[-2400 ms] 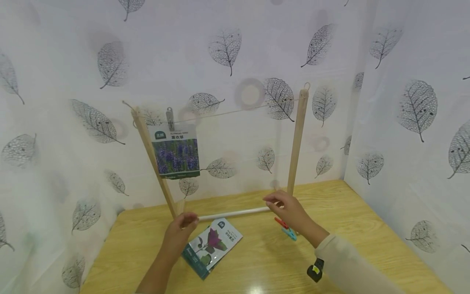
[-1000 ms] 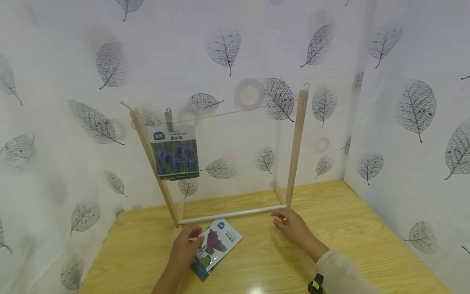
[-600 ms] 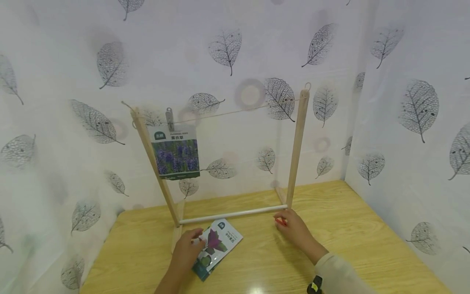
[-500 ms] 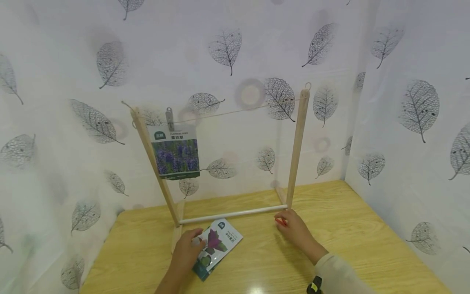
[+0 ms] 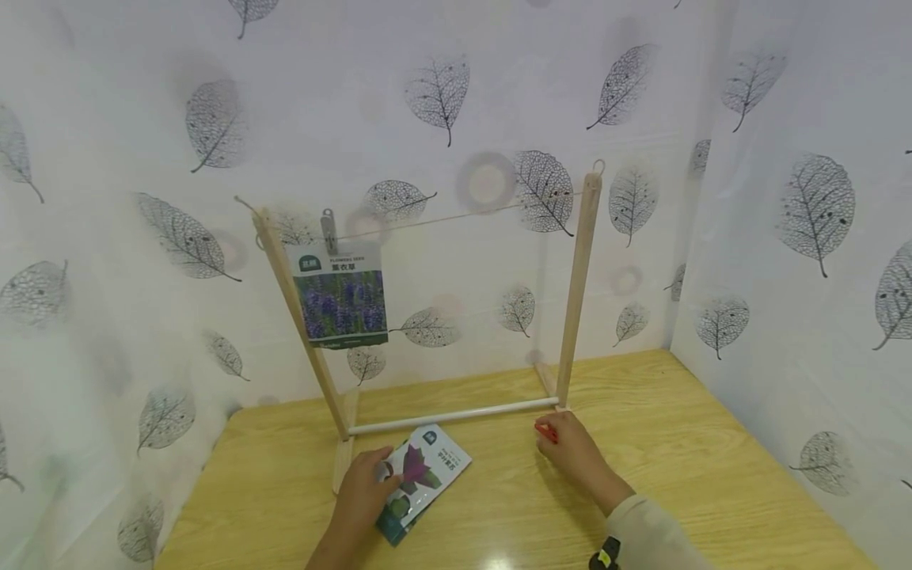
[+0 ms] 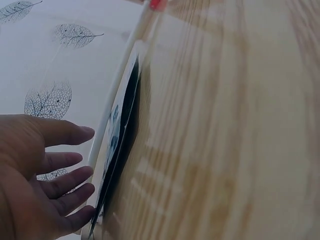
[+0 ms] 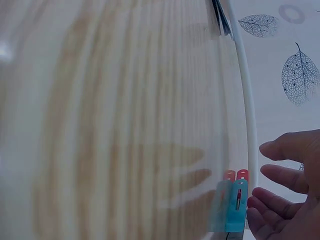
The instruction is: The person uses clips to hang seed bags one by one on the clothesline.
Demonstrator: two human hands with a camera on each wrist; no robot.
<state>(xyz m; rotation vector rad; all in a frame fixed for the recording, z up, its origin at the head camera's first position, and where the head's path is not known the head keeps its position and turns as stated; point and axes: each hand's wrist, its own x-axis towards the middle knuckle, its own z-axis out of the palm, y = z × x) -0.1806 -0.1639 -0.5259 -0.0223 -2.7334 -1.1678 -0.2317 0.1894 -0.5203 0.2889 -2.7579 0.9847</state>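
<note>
My left hand [image 5: 359, 492] hovers over the left side of a small stack of flower seed packets [image 5: 436, 469] on the table, thumb and fingers spread apart. In the left wrist view the fingertips come right to the edge of the packets [image 6: 116, 145]. My right hand [image 5: 575, 453] is low beside the frame's right foot, around a red clothespin [image 5: 546, 431]. The right wrist view has its fingers relaxed and apart, beside a light-blue clothespin [image 7: 237, 207] with the red one behind it. The blue clothespin is hidden by the hand in the head view.
A wooden frame has two posts [image 5: 580, 293], a white crossbar [image 5: 456, 415] and a string [image 5: 442, 219] across the top. A grey clothespin [image 5: 328, 231] holds a lavender seed packet [image 5: 342, 307] at the string's left end. Leaf-print sheeting [image 5: 484, 95] stands behind the wooden table [image 5: 499, 507].
Both hands have left the ends of the white crossbar and come down. The left hand moved right over the packets, the right hand down to the clothespins. Both shifted only slightly in the last half second.
</note>
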